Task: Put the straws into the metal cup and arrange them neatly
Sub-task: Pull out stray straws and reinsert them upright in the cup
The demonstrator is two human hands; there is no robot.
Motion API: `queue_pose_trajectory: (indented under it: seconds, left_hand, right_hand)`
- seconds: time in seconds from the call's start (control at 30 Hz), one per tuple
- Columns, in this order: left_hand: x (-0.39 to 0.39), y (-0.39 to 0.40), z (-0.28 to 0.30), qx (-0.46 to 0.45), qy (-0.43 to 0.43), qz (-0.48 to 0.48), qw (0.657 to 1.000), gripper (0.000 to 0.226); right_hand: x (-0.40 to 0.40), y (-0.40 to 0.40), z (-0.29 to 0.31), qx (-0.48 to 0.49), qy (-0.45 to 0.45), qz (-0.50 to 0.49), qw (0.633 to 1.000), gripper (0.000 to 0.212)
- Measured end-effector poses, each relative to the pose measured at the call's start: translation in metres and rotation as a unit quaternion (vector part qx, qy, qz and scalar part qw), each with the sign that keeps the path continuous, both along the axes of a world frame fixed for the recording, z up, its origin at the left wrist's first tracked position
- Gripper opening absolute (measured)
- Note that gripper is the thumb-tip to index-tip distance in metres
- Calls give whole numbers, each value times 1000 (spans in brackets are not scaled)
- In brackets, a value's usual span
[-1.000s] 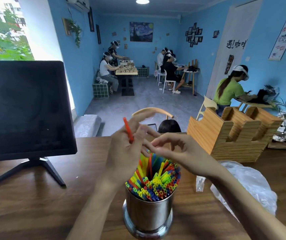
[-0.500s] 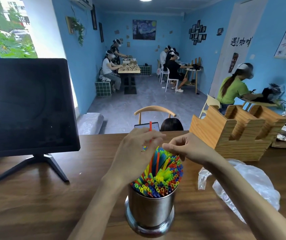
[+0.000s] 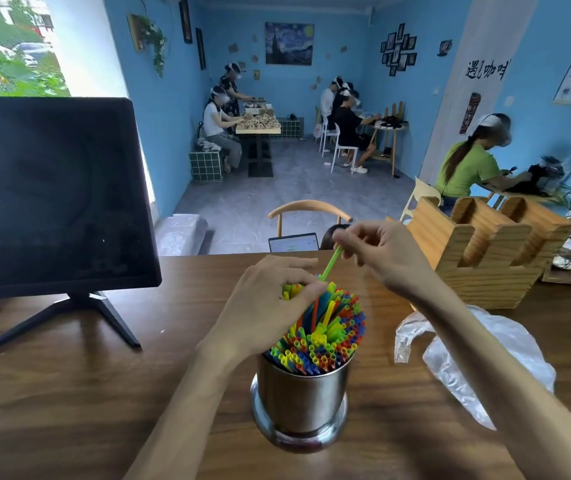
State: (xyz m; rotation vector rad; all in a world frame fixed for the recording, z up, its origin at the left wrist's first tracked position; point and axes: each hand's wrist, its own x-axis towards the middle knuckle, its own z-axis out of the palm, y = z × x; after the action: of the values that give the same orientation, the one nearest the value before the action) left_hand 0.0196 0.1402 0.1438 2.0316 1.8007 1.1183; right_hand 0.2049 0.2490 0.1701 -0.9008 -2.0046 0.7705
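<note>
The right hand (image 3: 386,256) pinches a single green straw (image 3: 331,263) at its top end, thumb and fingertips closed round it, the straw slanting down and toward the left hand from that pinch. Its lower end meets the bundle of straws (image 3: 322,332) just below the grip, right at the left hand (image 3: 270,303), whose fingers curl over the far edge of the bundle and hold a few straws bunched there. Exactly which ones it grips is hidden by the knuckles.

The bundle stands packed in the metal cup (image 3: 303,393), open ends fanning toward the camera, the cup sitting on the wooden table (image 3: 69,393) directly under both hands.

These straws look feather-light and thin-walled, so a hard squeeze would likely crease one; a light pinch near the end, as here, steers it well. They're smooth plastic and probably slip easily against each other, which helps one slide into a tight pack. The cup looks heavy-based and steady.

Beside the right forearm lies a crumpled clear plastic bag (image 3: 478,362)
</note>
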Motion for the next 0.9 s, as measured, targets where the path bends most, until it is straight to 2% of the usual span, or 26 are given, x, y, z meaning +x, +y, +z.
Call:
queue_pose_trajectory:
  seconds: [0.1, 0.17, 0.23, 0.3, 0.4, 0.53, 0.6, 0.63, 0.67, 0.73, 0.83, 0.9]
  left_hand:
    - [1, 1, 2, 30, -60, -3, 998, 16]
    - [3, 0, 7, 63, -105, 3, 992, 18]
    - [6, -2, 16, 76, -137, -5, 988, 41]
    - [12, -3, 32, 25, -196, -47, 979, 57]
    - [21, -1, 48, -48, -285, -78, 954, 56]
    - [13, 6, 50, -49, -469, -97, 876, 38]
    - [7, 6, 50, -64, -524, -125, 840, 31]
    - [5, 5, 49, -69, -535, -130, 832, 30]
    - [4, 5, 49, -65, -530, -131, 835, 28]
    - [2, 3, 45, -32, -473, -113, 873, 22]
    - [0, -5, 37, 6, -316, -79, 946, 23]
    - [0, -8, 31, -7, -189, -80, 979, 21]
  right_hand:
    - [1, -6, 30, 90, 72, -51, 992, 24]
    - [3, -16, 48, 186, 146, -72, 969, 21]
    - [0, -29, 60, 254, 229, -61, 938, 19]
    - [-5, -46, 64, 309, 257, -27, 915, 15]
    - [-14, -63, 52, 372, 173, 11, 912, 14]
    - [-19, -66, 22, 432, 48, 31, 900, 16]
    - [-19, -64, 7, 449, 4, 44, 892, 25]
    - [-19, -64, 1, 441, -6, 50, 896, 27]
    - [-19, -64, -2, 413, -1, 52, 909, 26]
    - [-18, -60, -3, 306, 58, 29, 950, 20]
    - [-18, -47, 6, 150, 132, -2, 980, 6]
    - [-21, -42, 14, 85, 152, 36, 984, 21]
